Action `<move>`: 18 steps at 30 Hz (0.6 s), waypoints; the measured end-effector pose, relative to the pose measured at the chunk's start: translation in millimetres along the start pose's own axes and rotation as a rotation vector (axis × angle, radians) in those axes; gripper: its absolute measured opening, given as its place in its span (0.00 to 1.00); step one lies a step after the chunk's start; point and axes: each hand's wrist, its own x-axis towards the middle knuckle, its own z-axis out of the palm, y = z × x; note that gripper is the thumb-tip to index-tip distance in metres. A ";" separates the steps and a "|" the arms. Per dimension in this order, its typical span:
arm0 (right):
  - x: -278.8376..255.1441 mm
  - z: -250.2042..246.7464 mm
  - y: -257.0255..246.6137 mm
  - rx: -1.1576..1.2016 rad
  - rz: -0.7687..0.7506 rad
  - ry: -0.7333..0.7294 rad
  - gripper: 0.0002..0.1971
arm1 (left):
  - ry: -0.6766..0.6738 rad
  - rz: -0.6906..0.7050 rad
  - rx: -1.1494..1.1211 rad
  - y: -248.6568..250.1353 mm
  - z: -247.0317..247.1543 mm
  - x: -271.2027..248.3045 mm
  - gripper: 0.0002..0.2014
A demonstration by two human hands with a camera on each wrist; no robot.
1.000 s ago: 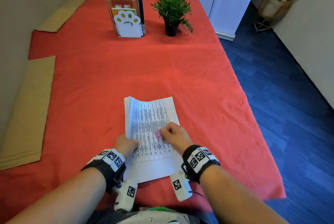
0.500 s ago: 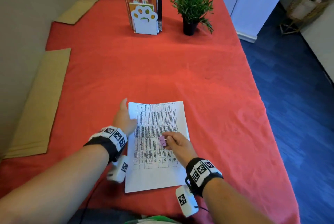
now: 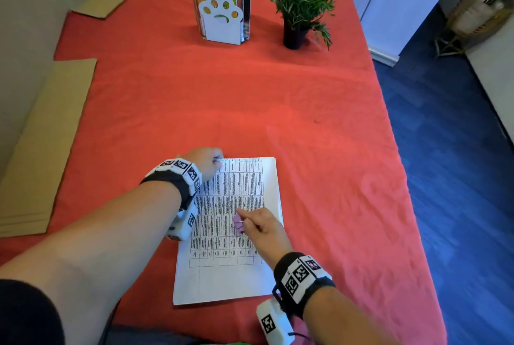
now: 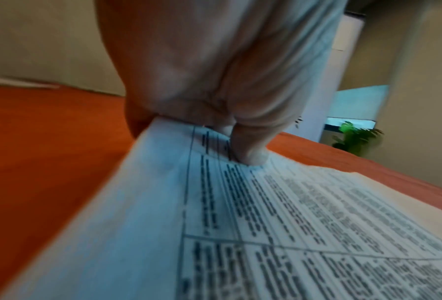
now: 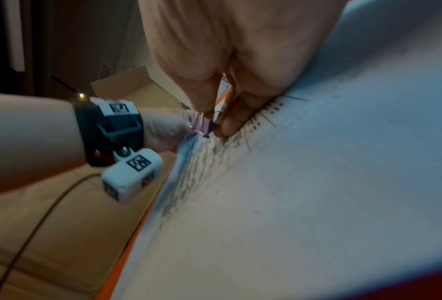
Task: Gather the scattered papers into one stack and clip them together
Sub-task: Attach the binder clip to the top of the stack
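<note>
A stack of printed papers (image 3: 230, 275) with a table on the top sheet lies on the red tablecloth near the front edge. My left hand (image 3: 207, 162) pinches the stack's far left corner; in the left wrist view the thumb (image 4: 250, 150) lies on the papers (image 4: 266, 233) and the corner is lifted. My right hand (image 3: 257, 223) rests on the middle of the top sheet and pinches a small pink binder clip (image 3: 238, 223). In the right wrist view the clip (image 5: 201, 125) hangs from the fingertips just above the papers (image 5: 304, 192).
A white paw-shaped bookend with books (image 3: 221, 15) and a small potted plant (image 3: 301, 8) stand at the far end of the table. Flat cardboard sheets (image 3: 41, 150) lie along the left edge. Beyond the right edge of the red tablecloth (image 3: 319, 136) is blue floor.
My left hand moved from the stack's near left side up to its far left corner and took hold of it. The right hand stayed on the sheet with the clip.
</note>
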 end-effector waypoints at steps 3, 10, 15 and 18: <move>7.5 -6.5 -9.0 0.037 0.011 -0.002 0.13 | 0.067 0.054 -0.144 -8.2 1.1 -5.9 0.07; 52.4 -29.8 -75.5 -0.425 -0.509 0.188 0.10 | 0.223 0.104 -0.367 -10.5 -0.6 -29.4 0.07; 75.6 -30.0 -116.2 -0.667 -0.646 0.171 0.04 | 0.313 0.137 -0.367 -7.2 -2.1 -46.4 0.06; 83.3 -28.5 -123.9 -0.715 -0.651 0.120 0.06 | 0.367 0.157 -0.326 -5.5 -1.5 -52.5 0.05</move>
